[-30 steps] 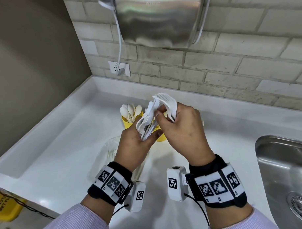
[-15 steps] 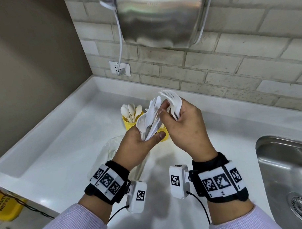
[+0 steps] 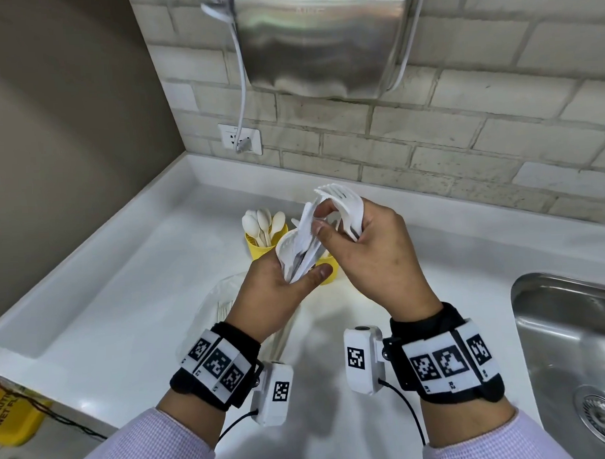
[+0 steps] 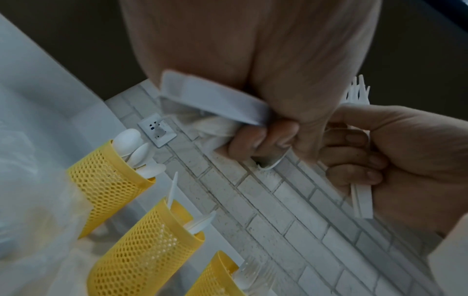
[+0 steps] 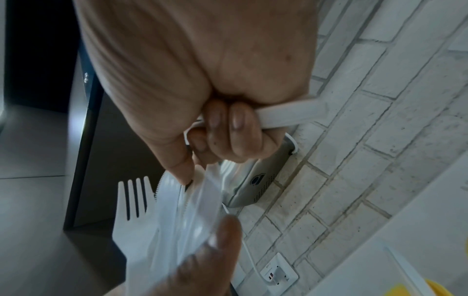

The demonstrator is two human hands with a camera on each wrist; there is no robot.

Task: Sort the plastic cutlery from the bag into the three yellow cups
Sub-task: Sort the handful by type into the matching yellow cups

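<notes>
I judge the sorting to be well under way but unfinished. Beyond my hands stand the three yellow cups on the bench. One cup holds a clutch of spoons; the wrist view shows knives in the middle cup and fork tines in the third.

My left hand grasps a mixed bundle of cutlery by the handles, thumb across the front. My right hand grasps a stack of forks already drawn out, and its thumb and forefinger reach into the top of the left hand's bundle.

The bag lies on the bench under my left wrist, with some pieces apparently inside; how many I cannot tell.

Outstanding, in my estimate: separating the held bundle, dropping the forks into their cup, and emptying the bag.
</notes>
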